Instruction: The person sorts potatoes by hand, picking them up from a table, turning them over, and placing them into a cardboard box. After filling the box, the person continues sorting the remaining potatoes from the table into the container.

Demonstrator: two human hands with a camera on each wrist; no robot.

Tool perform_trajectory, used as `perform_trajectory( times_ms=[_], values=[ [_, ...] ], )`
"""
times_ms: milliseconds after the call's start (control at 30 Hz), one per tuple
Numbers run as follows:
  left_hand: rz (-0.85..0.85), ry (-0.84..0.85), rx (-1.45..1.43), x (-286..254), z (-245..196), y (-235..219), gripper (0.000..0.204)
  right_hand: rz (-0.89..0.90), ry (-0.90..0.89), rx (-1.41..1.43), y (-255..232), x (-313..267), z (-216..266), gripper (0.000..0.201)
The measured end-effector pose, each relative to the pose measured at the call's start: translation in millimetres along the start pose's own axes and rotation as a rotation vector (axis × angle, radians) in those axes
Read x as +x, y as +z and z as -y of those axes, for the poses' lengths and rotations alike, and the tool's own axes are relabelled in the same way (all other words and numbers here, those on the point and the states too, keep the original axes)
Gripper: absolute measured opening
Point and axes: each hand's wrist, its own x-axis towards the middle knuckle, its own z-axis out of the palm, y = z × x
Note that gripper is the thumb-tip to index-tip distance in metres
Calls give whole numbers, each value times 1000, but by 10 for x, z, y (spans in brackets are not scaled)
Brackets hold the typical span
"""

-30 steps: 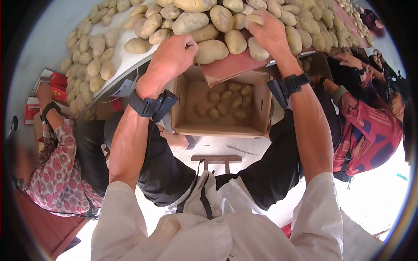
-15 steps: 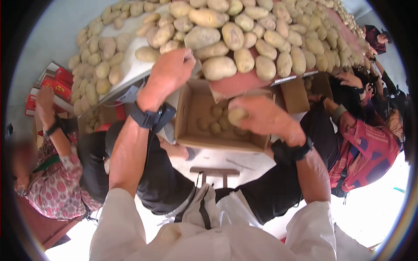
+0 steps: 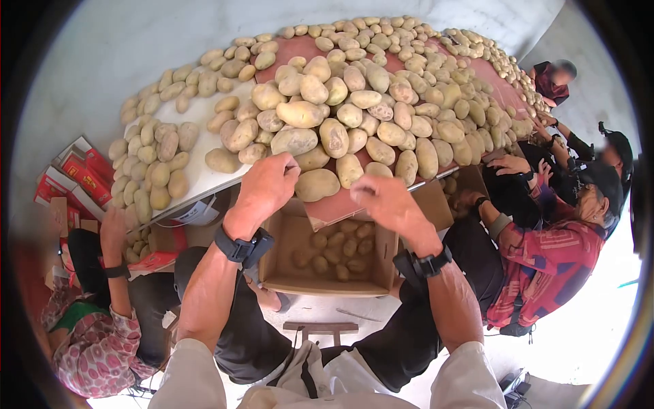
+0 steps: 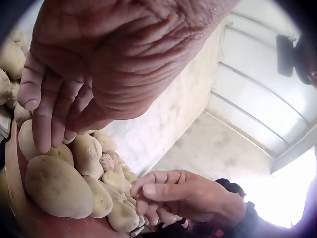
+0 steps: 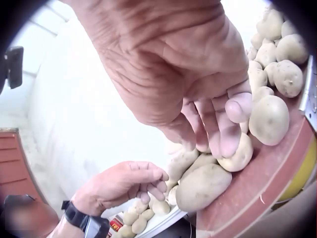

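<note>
Both hands hover at the near edge of a potato pile (image 3: 300, 114) on a table. The left hand (image 3: 269, 184) is beside a large oval potato (image 3: 317, 185), its fingers loosely bent and holding nothing. In the left wrist view, those fingers hang just above that potato (image 4: 58, 186). To the right, the right hand (image 3: 394, 204) is empty, its relaxed fingers pointing toward the front row. The right wrist view has its fingertips overlapping a smaller potato (image 5: 238, 152). Below the table edge, a cardboard box (image 3: 327, 286) contains several potatoes (image 3: 342, 251).
The red tabletop corner (image 3: 325, 210) juts over the box. More potatoes (image 3: 153, 160) lie on the white surface at left. Red cartons (image 3: 85, 174) stand beyond them. A person in a red patterned shirt (image 3: 545, 255) sits at right, another in a dotted shirt (image 3: 99, 354) at left.
The right hand took a potato from the pile, carried it down over the box, and is now back at the pile without it. The left hand stays near the large potato. The head view tilted up.
</note>
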Motion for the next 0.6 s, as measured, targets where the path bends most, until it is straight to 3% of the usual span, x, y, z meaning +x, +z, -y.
perform_trajectory(
  times_ms=[67, 133, 167, 233, 333, 533, 600],
  values=[
    [-5, 13, -32, 46, 1, 50, 21, -34, 34, 59, -89, 237, -69, 24],
    [-28, 37, -65, 73, 2, 72, 21, -292, 89, 144, -203, 409, -14, 23],
    [-30, 38, -82, 76, 9, 85, 21, -297, 82, 138, -273, 516, 1, 23],
    [-49, 46, -99, 75, 29, 88, 20, -476, 15, -32, -379, 738, 6, 32],
    [-66, 44, -146, 116, 73, 107, 21, -567, -119, -245, -464, 1138, -38, 44],
    [-54, 6, -131, 131, 41, 45, 23, -400, -120, -475, -434, 1646, -160, 45],
    [-54, 1, -145, 143, 70, 67, 23, -435, -226, -548, -383, 1681, -216, 45]
  ],
)
